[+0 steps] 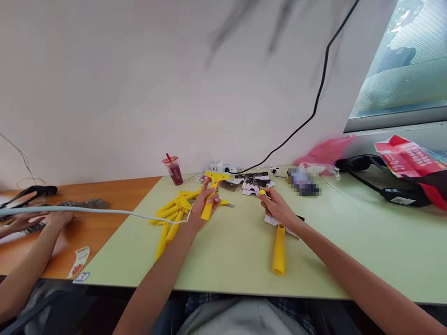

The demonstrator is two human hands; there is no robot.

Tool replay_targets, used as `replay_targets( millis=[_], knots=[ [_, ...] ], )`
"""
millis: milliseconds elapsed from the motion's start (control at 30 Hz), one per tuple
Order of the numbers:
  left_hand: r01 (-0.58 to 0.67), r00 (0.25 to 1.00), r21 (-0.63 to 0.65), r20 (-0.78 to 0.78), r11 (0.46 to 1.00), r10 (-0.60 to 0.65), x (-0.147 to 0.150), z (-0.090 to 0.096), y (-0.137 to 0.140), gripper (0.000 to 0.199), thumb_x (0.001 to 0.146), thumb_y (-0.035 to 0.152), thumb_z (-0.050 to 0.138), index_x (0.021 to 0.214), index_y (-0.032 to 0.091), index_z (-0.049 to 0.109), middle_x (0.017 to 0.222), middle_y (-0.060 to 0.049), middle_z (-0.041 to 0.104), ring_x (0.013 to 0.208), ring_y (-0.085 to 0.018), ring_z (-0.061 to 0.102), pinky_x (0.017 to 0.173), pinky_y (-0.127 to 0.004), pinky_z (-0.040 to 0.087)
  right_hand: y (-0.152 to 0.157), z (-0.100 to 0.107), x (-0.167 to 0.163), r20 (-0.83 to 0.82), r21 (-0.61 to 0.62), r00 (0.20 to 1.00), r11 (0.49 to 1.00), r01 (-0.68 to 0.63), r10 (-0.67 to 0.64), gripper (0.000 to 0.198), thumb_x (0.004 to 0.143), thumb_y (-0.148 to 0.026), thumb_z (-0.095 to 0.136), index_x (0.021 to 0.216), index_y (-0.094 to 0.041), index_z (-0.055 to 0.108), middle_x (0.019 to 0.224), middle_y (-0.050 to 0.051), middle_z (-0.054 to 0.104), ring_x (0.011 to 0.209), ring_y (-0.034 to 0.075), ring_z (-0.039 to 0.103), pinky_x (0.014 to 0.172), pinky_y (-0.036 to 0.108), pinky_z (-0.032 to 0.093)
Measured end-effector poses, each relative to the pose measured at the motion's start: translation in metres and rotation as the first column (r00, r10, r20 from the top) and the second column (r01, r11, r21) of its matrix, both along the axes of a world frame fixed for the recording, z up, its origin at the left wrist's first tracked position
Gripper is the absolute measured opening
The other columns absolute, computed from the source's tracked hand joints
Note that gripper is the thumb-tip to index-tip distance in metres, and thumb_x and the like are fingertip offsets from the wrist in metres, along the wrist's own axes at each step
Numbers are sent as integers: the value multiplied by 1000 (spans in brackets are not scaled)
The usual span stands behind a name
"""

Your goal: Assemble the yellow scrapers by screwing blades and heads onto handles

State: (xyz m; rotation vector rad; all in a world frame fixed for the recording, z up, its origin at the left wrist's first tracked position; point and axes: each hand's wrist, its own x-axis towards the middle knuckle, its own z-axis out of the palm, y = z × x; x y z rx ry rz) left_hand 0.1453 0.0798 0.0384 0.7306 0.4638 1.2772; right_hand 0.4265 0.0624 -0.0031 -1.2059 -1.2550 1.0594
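Note:
My left hand (202, 204) is closed around the handle of a yellow T-shaped scraper (217, 177), its wide head pointing up. In my right hand (274, 202) is a screwdriver (262, 191) with a yellow and black handle; its thin shaft points up and left, apart from the scraper. Several more yellow scrapers and handles (173, 228) lie in a heap left of my left hand. Below my right wrist a loose yellow handle (279, 253) lies by a white card (270, 219), which my forearm partly covers. Black and white blade packs (254, 179) lie behind my right hand.
A cup with a red straw (173, 171) stands near the wall beside a power strip (223, 168). A white cable (139, 214) crosses at left. Headphones (401, 193) and a red bag (412, 156) lie right. Another person's hands (52, 219) rest on a keyboard at left.

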Motion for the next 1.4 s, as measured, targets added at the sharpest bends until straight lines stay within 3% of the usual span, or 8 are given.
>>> replay_targets(
  millis=[100, 200, 300, 400, 600, 867, 1200, 1400],
  knots=[
    [-20, 999, 12, 44, 1000, 19, 2, -6, 3, 68, 88, 9, 84, 146, 38, 62, 130, 1, 73, 56, 2, 41, 68, -17, 55, 7, -7, 2, 231, 72, 973, 997, -4, -13, 39, 82, -52, 87, 105, -23, 75, 79, 0, 69, 58, 16, 56, 52, 29, 44],
    [-30, 997, 9, 64, 1000, 30, 5, -10, 6, 75, 87, 9, 85, 149, 40, 59, 121, 3, 73, 56, 1, 45, 67, -19, 58, 22, -6, 4, 439, 218, 894, 976, -7, -92, 30, 85, -37, 84, 112, -24, 78, 111, 9, 82, 87, 24, 72, 76, 36, 56],
    [-49, 995, -19, 83, 999, 51, 4, -14, 10, 76, 84, 9, 88, 147, 39, 59, 118, 3, 73, 57, 0, 48, 68, -20, 60, 44, 0, 4, 569, 313, 803, 950, -11, -178, 21, 85, -33, 82, 104, -25, 76, 107, 10, 84, 100, 30, 76, 88, 43, 58],
    [-85, 991, -38, 98, 996, 88, 2, -18, 13, 75, 83, 10, 88, 146, 38, 59, 122, 2, 74, 57, 0, 50, 69, -19, 60, 63, 0, 2, 665, 399, 699, 916, -32, -265, 11, 92, -37, 77, 94, -27, 74, 100, 8, 84, 94, 32, 75, 93, 49, 56],
    [-126, 983, -16, 136, 992, 127, -9, -11, 16, 74, 85, 8, 86, 146, 40, 61, 119, 2, 72, 58, 0, 51, 72, -19, 60, 76, -21, -1, 630, 538, 702, 838, -86, -333, 16, 96, -35, 69, 102, -22, 77, 112, 16, 84, 103, 36, 77, 94, 51, 58],
    [-152, 980, 19, 131, 988, 148, -17, -2, 14, 68, 87, 8, 84, 144, 40, 64, 122, 3, 72, 57, 0, 49, 73, -19, 58, 74, -33, -1, 622, 548, 723, 826, -129, -300, 21, 102, -38, 64, 106, -23, 78, 111, 16, 83, 99, 36, 77, 93, 53, 59],
    [-108, 994, -45, 22, 993, 109, -5, -17, 17, 62, 89, 9, 83, 141, 32, 59, 119, -1, 72, 58, -1, 50, 70, -19, 58, 56, -14, -4, 505, 672, 771, 738, -68, -389, 21, 104, -44, 65, 107, -26, 74, 111, 14, 83, 98, 34, 78, 87, 50, 62],
    [-91, 995, -170, -49, 981, 84, 7, -27, 17, 58, 92, 7, 76, 141, 30, 56, 124, -5, 71, 58, -2, 53, 70, -21, 60, 39, 5, -6, 391, 721, 803, 692, 36, -449, 23, 104, -49, 68, 108, -27, 71, 107, 11, 84, 93, 31, 78, 84, 46, 61]
  ],
)
